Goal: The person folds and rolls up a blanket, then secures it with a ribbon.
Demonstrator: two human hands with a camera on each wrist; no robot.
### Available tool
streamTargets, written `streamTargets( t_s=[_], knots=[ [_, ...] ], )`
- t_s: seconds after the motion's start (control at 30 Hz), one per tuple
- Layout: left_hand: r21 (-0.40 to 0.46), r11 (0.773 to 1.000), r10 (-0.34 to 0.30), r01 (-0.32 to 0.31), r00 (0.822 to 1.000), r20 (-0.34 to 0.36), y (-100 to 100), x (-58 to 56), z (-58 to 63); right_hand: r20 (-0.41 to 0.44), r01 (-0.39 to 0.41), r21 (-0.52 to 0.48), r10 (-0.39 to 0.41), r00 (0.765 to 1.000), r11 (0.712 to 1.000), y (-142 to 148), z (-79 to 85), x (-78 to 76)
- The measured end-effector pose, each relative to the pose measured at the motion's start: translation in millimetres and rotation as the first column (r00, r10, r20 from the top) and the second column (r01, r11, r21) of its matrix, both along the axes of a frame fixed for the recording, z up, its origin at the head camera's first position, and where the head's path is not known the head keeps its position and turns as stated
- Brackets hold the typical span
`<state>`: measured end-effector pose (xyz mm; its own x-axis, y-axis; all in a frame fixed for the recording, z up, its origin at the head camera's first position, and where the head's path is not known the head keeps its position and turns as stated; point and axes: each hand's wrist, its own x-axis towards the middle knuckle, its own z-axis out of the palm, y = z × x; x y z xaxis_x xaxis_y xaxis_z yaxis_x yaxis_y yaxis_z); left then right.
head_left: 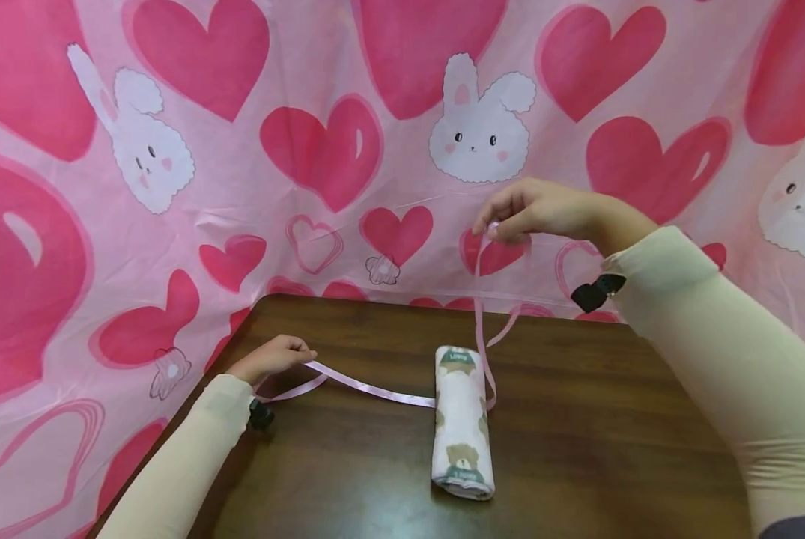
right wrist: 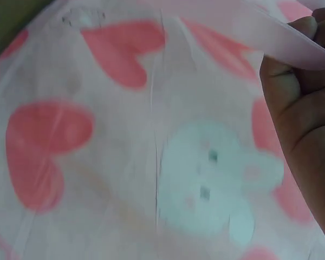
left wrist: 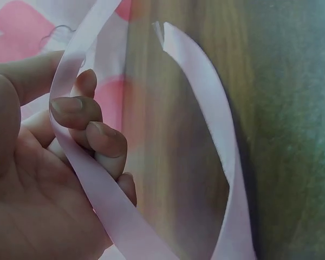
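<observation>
Your left hand (head_left: 274,361) had its fingers curled round a narrow, glossy pink satin ribbon (head_left: 382,392), and your right hand (head_left: 544,212), raised above the dark brown wooden table (head_left: 348,479), pinched another stretch between thumb and fingers. On the table between your hands lay a white cloth roll (head_left: 461,427) printed with brown bears, its long axis running near to far, the far end leaning slightly left. The ribbon met the roll's left side, then rose from its right side to your right hand. Your left wrist view showed the ribbon's cut end (left wrist: 170,40) curving free beside your fingers, unclear from the head; your right wrist view cut off your fingertips.
</observation>
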<state>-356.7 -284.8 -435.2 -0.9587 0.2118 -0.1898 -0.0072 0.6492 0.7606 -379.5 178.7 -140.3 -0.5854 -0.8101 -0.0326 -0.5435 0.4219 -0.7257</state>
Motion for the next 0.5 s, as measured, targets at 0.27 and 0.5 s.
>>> streamTargets(
  t_s=[0.27, 0.5],
  knots=[
    [-0.005, 1.0, 0.009, -0.009, 1.0, -0.005, -8.6, -2.7, 4.9, 0.033, -0.093, 0.061, 0.091, 0.995, 0.994, -64.9, -24.3, 13.5],
    [-0.025, 1.0, 0.017, -0.017, 1.0, 0.006, -14.6, 0.1, 2.7, 0.072, -0.206, 0.014, 0.205, 0.976, 0.978, -116.4, -44.7, 25.4]
  ],
)
